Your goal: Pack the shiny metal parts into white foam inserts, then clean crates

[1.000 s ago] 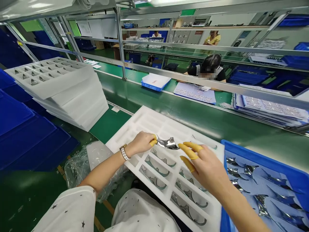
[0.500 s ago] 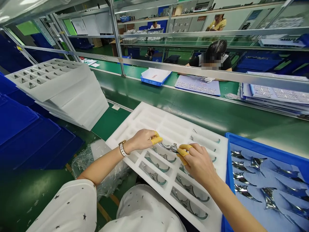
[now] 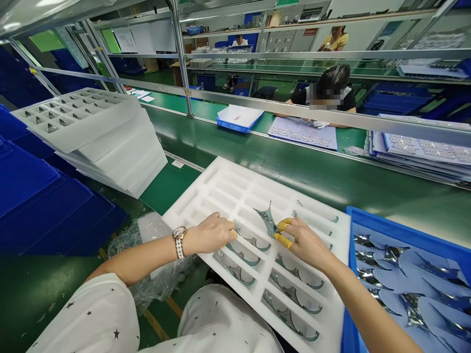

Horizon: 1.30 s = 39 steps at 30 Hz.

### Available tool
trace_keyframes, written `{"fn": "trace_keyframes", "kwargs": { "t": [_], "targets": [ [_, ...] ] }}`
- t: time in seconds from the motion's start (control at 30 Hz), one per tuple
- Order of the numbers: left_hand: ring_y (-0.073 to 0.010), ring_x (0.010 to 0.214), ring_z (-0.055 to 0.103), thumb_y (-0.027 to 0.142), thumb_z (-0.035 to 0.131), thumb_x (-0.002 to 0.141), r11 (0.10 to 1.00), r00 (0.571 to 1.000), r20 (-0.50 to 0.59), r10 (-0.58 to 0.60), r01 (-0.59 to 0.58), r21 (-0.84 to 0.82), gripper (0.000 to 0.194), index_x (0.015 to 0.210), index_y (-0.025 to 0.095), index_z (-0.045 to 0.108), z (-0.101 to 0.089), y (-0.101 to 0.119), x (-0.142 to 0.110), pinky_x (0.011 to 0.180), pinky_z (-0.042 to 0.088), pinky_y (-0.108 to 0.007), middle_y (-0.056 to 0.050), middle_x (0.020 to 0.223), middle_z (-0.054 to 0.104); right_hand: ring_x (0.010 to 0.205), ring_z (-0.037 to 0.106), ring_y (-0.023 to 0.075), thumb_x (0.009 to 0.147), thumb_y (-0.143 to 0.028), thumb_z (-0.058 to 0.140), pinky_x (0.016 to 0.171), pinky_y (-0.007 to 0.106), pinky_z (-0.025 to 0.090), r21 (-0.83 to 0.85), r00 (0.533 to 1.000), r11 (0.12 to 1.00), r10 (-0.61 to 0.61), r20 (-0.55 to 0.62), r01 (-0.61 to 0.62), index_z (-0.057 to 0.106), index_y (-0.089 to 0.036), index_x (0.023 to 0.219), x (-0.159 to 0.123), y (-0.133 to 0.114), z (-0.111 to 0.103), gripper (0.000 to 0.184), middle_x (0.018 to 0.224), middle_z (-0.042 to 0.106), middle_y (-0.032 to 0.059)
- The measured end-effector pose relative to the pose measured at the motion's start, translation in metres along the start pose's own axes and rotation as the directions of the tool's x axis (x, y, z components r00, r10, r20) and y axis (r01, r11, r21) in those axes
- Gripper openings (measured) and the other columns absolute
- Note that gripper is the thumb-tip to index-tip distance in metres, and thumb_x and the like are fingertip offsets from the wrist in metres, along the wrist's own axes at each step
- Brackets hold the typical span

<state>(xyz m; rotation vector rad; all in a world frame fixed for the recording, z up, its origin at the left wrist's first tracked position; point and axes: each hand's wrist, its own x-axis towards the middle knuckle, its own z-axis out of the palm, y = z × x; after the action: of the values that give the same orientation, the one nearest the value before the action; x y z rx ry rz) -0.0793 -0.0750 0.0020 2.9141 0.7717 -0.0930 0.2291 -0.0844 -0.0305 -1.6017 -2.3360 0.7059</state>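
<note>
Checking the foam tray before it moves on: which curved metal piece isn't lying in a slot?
The shiny curved piece held up in the right hand; the others lie in the foam tray slots.

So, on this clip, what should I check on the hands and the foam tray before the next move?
1. Right hand grip: ok, its yellow finger cots pinch a curved metal part.
2. Left hand clearance: cannot tell whether its fingertip touches the seated part beside it.
3. Foam tray space: ok, unfilled pockets show beyond the hands.
4. Seating in the near pockets: ok, the parts lie within them.
5. Blue crate supply: ok, more parts lie in it on blue sheets.
</note>
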Motion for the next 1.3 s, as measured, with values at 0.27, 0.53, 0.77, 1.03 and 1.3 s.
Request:
{"fn": "trace_keyframes", "kwargs": {
  "t": [0.27, 0.53, 0.77, 1.03, 1.3],
  "targets": [
    [-0.0157, 0.063, 0.042, -0.006, 0.045, 0.086, 0.977, 0.976, -0.146, 0.161, -0.137, 0.165, 0.032, 0.064, 0.018, 0.048, 0.018, 0.001, -0.003, 0.063, 0.027, -0.032, -0.001, 0.069, 0.051, 0.079, 0.054, 0.0208, 0.093, -0.013, 0.045, 0.068, 0.031, 0.039, -0.306, 0.994, 0.947, -0.083, 0.068, 0.1, 0.068, -0.017, 0.078, 0.007, -0.031, -0.01, 0.027, 0.082, 0.063, 0.0093],
    [-0.0142, 0.063, 0.042, -0.006, 0.047, 0.088, 0.948, 0.927, -0.245, 0.283, -0.23, 0.222, 0.033, 0.064, 0.017, 0.048, 0.025, -0.003, -0.005, 0.061, 0.03, -0.03, -0.001, 0.067, 0.05, 0.069, 0.054, 0.0162, 0.09, -0.008, 0.045, 0.06, 0.028, 0.03, -0.342, 0.974, 0.94, 0.078, 0.215, 0.0, 0.058, -0.018, 0.072, 0.017, -0.043, -0.027, 0.024, 0.076, 0.059, 0.0041],
    [-0.0131, 0.059, 0.04, -0.008, 0.046, 0.086, 0.957, 0.937, -0.233, 0.26, -0.219, 0.189, 0.035, 0.06, 0.017, 0.045, 0.03, -0.007, -0.004, 0.056, 0.028, -0.029, -0.001, 0.063, 0.045, 0.064, 0.05, 0.0147, 0.084, -0.001, 0.043, 0.057, 0.028, 0.03, -0.357, 0.958, 0.932, 0.035, 0.285, 0.072, 0.052, -0.018, 0.065, 0.025, -0.048, -0.022, 0.028, 0.073, 0.057, 0.0032],
    [-0.0136, 0.059, 0.04, -0.005, 0.043, 0.09, 0.963, 0.939, -0.24, 0.246, -0.209, 0.17, 0.035, 0.063, 0.017, 0.047, 0.032, -0.008, -0.002, 0.056, 0.031, -0.029, -0.001, 0.066, 0.048, 0.062, 0.054, 0.0133, 0.08, 0.003, 0.047, 0.053, 0.027, 0.026, -0.522, 0.938, 0.844, 0.069, 0.341, 0.127, 0.066, -0.016, 0.076, 0.048, -0.064, -0.014, 0.028, 0.079, 0.06, 0.0063],
    [-0.0139, 0.062, 0.044, -0.006, 0.04, 0.088, 0.977, 0.961, -0.212, 0.18, -0.15, 0.151, 0.034, 0.064, 0.016, 0.049, 0.024, -0.004, -0.003, 0.057, 0.033, -0.029, -0.002, 0.065, 0.049, 0.063, 0.054, 0.0154, 0.081, 0.006, 0.043, 0.052, 0.028, 0.025, -0.558, 0.963, 0.828, 0.101, 0.25, 0.058, 0.065, -0.014, 0.088, 0.03, -0.074, -0.01, 0.031, 0.078, 0.059, 0.0063]
  ]
}}
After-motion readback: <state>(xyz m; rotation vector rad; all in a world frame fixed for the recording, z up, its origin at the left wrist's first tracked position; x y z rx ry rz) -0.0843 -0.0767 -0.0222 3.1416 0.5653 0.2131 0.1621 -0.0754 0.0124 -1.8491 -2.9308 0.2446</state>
